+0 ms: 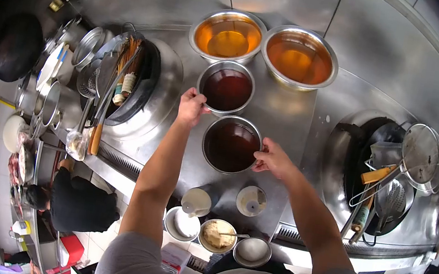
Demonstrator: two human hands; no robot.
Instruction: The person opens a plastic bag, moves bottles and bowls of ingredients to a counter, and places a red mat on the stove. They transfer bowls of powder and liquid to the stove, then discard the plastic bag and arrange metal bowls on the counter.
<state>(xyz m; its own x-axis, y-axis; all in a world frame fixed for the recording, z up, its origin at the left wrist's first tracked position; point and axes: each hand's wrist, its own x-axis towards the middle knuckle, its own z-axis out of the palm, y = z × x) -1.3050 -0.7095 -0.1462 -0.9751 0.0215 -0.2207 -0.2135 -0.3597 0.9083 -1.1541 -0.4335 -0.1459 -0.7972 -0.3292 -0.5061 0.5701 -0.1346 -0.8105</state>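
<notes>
My left hand (191, 107) is closed on the lower left rim of a round steel pot (201, 87) of dark red-brown liquid. Nearer to me is a second steel pot (205, 152) of similar dark liquid, its right rim pinched by my right hand (274, 159). The two pots stand one behind the other, their rims close together. Just behind them are two wide steel bowls, the left bowl (193, 37) and the right bowl (329, 76), both holding clear amber liquid.
Wok stations flank the counter, with brushes (127, 76) and ladles at left and a round strainer (423, 154) at right. Along the front edge sit small bowls of white powder (184, 225) and pale paste (217, 236). A person (81, 204) in black works at far left.
</notes>
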